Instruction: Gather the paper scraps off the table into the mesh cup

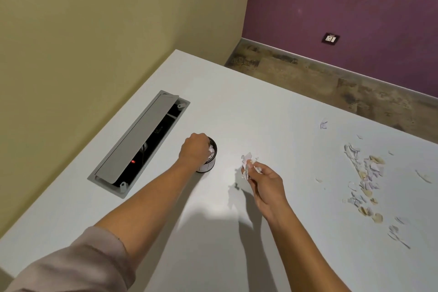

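Nearest the camera a soft, pale pinkish sleeve (71,265) is pushed up the left forearm; both bare forearms reach out over the table (213,244), a smooth, matte, off-white slab that carries their grey shadows.

The right hand (265,182) hovers above the middle of the table, its fingers pinched shut on a small bunch of crumpled paper bits (248,166), white and ragged-edged, which stick out past the fingertips; to its right, well apart, the loose paper scraps (365,180) lie in a long irregular scatter, thin torn curls and flakes in white, pale lilac and tan, some lying flat and some curled up.

Further out, the left hand (195,149) is curled into a loose fist at the mouth of the mesh cup (209,161), a small dark cylinder standing upright with a round black rim; white crumpled paper shows at the fingers and inside the cup, and pale scraps show through its side; whether the fingers actually grip that paper I cannot tell.

Left of the cup a long rectangular cable hatch (139,142) of grey metal is sunk into the tabletop, its flat lid tilted open over a dark slot where a small red light glows.

Beyond the table edge lie mottled brown floor, an olive wall and a purple wall bearing a dark socket plate (330,38).
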Available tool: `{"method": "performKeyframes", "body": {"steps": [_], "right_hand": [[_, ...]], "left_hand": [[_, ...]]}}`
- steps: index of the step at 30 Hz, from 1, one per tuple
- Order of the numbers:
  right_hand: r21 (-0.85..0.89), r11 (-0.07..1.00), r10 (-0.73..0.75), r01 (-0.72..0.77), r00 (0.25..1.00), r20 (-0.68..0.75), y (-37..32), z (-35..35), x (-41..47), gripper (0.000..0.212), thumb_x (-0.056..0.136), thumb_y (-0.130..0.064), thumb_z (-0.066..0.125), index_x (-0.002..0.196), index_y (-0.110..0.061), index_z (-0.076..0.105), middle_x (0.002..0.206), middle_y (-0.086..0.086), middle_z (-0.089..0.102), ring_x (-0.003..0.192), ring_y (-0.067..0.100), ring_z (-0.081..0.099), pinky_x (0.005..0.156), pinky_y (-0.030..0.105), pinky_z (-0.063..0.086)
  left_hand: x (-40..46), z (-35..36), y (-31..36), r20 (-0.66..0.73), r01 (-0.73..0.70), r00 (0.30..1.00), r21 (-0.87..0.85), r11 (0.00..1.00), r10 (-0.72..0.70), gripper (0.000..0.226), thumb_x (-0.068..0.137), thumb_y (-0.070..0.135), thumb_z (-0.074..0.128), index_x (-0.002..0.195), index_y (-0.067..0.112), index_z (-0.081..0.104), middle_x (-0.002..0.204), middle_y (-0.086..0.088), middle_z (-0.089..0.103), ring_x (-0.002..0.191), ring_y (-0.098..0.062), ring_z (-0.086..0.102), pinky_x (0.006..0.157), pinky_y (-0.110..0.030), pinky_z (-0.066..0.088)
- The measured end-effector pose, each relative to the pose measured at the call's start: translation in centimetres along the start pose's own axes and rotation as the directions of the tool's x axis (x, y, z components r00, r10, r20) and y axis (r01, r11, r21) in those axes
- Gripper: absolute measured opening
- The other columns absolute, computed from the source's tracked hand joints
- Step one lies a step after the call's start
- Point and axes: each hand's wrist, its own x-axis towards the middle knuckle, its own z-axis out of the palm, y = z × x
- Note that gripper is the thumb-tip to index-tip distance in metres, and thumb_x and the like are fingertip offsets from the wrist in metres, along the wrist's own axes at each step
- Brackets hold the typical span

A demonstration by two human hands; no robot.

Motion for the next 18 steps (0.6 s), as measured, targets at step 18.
{"method": "performKeyframes", "body": {"steps": [18], "right_hand": [[-0.044, 0.998, 0.042, -0.04, 0.997, 0.062, 1.5, 3.3, 1.6, 0.021, 0.086, -0.001, 0.067, 0.106, 0.006, 0.065, 0.089, 0.011, 0.069, 0.081, 0.017, 0.064, 0.074, 0.017, 0.056]], "left_hand": [[-5.9, 4.2, -6.2, -0.637, -0.386, 0.746, -0.176, 0.906, 0.194, 0.028, 0.094, 0.017, 0.054, 0.118, 0.017, 0.069, 0.135, -0.001, 0.058, 0.133, -0.021, 0.045, 0.108, -0.032, 0.028]]}}
